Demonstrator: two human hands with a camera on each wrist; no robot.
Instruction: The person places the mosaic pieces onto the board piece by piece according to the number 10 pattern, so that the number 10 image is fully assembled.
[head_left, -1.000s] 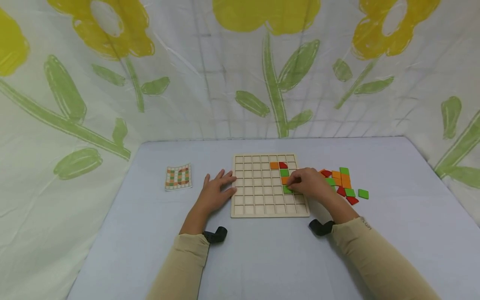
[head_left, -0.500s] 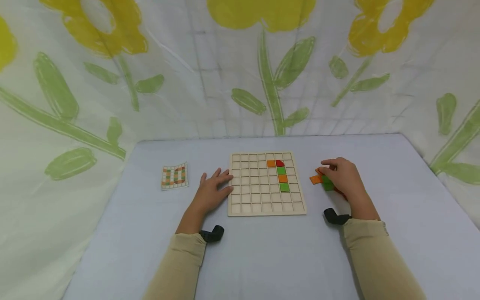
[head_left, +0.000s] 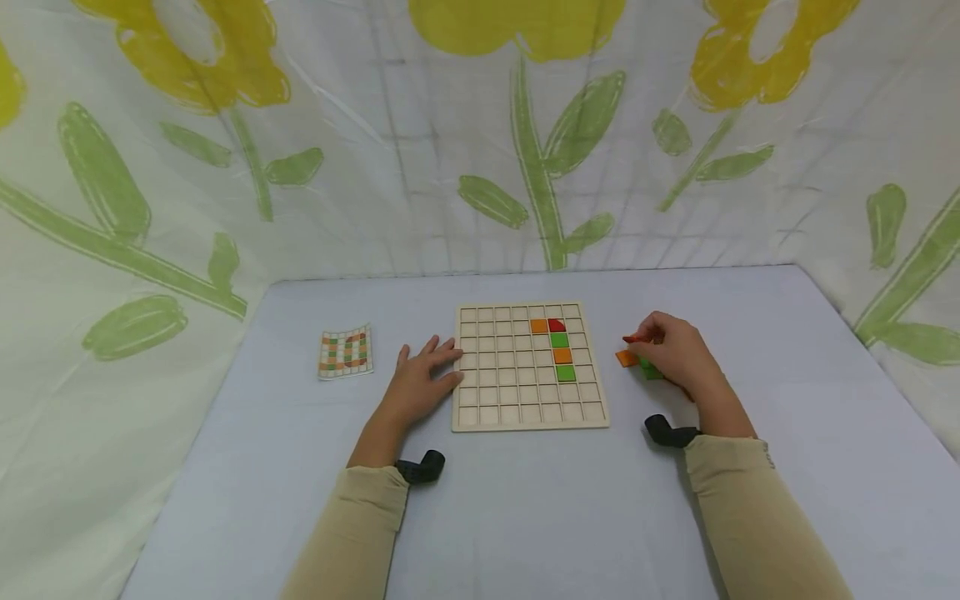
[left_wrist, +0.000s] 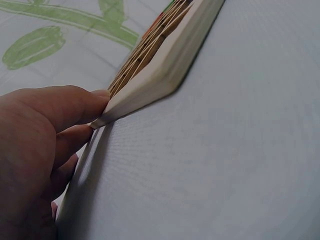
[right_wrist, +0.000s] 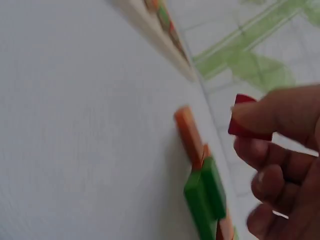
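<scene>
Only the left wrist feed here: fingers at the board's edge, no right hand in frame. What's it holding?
Observer: The right hand pinches a red piece.
Operator: Over the board?
Observer: No, off it: in the head view the hand is right of the board, by loose green pieces.
Operator: Anything on the other side?
Observer: Yes, a small card printed with a coloured grid lies left of the board.
</scene>
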